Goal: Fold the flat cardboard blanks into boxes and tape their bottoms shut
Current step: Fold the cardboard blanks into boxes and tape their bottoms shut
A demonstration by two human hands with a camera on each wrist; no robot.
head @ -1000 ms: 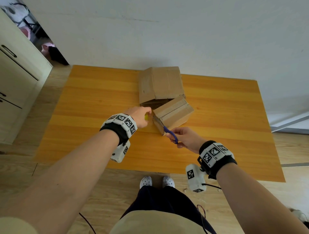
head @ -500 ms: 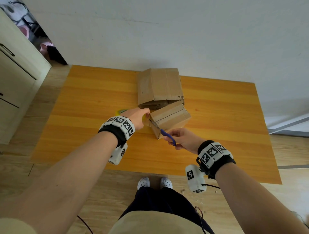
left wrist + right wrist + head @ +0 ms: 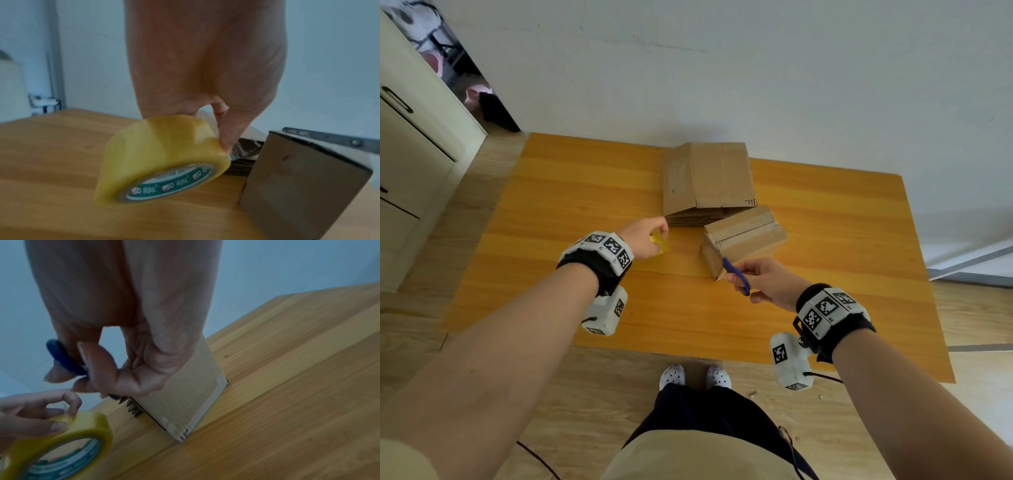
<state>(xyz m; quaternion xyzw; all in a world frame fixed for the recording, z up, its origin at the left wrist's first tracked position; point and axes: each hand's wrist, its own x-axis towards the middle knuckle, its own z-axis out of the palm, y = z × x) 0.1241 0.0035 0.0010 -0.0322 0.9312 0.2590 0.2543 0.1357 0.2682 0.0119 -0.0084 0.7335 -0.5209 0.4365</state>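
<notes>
A folded cardboard box lies on the wooden table, with a strip of tape along its top seam. My left hand grips a yellow tape roll just left of the box, the roll tilted above the tabletop. My right hand holds blue-handled scissors against the box's near end; their blades lie over the box's edge. Behind the box sits a stack of flat cardboard blanks.
A cream cabinet stands left of the table, and a white wall runs behind it. My feet are at the near table edge. Bare wood lies on the left and right parts of the table.
My left hand has pulled the tape roll leftward, away from the box, opening a gap between them. My right hand and the scissors stay at the box's near end.
</notes>
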